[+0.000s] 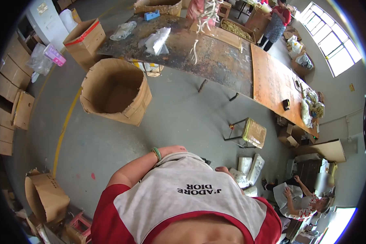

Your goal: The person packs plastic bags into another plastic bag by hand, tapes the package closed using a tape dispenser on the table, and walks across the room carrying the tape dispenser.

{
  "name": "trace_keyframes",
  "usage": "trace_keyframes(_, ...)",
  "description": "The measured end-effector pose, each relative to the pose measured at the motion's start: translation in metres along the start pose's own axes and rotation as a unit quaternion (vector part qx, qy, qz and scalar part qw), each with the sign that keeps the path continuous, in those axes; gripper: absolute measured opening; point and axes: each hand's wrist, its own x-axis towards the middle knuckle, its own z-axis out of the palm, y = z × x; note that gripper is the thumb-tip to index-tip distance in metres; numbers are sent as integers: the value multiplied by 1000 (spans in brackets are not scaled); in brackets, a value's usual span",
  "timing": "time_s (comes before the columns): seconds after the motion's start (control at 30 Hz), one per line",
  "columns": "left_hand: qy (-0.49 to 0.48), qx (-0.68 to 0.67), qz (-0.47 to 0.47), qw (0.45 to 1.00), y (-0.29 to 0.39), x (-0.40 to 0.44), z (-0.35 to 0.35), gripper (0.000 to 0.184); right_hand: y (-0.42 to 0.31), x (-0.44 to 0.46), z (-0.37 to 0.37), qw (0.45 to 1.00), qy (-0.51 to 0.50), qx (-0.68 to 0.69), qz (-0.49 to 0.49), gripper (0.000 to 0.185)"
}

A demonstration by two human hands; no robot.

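Observation:
My left hand [174,149] rests at the lower edge of my white and red shirt [191,179], near the waist. A green bangle [156,154] circles that wrist. Its fingers are mostly hidden behind the cloth, so whether they grip anything is unclear. Of my right hand [223,170], only a small part shows past the shirt's other side, with the fingers out of sight. Something dark [206,161] peeks out at the hem between the hands. The closest large thing ahead is an open cardboard bin [140,101] on the floor.
A long dark worktable [223,69] joins a wooden tabletop [268,77]. A stool [254,133] and white bags [254,168] stand right. One person [276,24] stands at the back; another [299,199] sits at right. Cartons [49,195] line the left.

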Motion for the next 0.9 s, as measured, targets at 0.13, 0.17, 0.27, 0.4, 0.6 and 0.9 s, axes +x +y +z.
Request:
trace_keyframes(0.13,30,0,-20,999,1,-3,6,36,-1,15,2,999,5,19,29,39)
trace_keyframes(0.17,34,-11,-29,999,7,-7,8,36,2,18,1,999,7,31,40,39)
trace_keyframes(0.27,44,-18,-39,998,19,-16,16,35,0,12,2,997,15,48,56,38)
trace_keyframes(0.4,37,-30,-24,999,12,-10,24,34,-13,-9,3,998,27,38,52,36)
trace_keyframes(0.6,31,-29,-29,999,24,-5,43,33,13,-29,16,997,31,44,59,34)
trace_keyframes(0.9,32,-42,-57,997,19,21,62,35,98,-20,16,1000,-15,-24,-11,35)
